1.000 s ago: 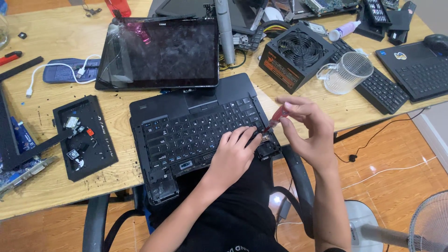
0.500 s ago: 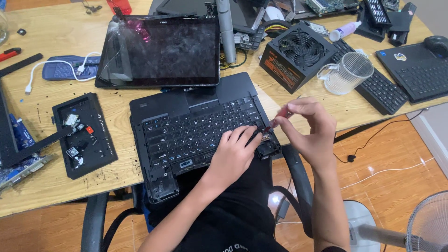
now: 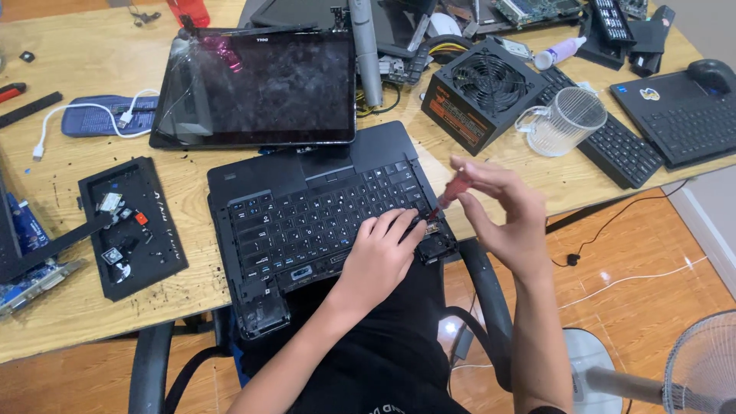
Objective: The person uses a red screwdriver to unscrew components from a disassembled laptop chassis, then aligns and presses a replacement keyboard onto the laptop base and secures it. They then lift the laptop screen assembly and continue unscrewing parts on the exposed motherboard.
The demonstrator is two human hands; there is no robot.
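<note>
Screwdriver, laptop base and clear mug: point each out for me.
screwdriver [image 3: 452, 191], head view, on its red handle.
laptop base [image 3: 307, 222], head view, on the keyboard keys.
clear mug [image 3: 567, 123], head view, on its glass side wall.

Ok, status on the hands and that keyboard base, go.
Left hand pressing down on laptop base, lower right corner. Right hand holding red-handled screwdriver, tip at that corner. Nothing in the way.
</note>
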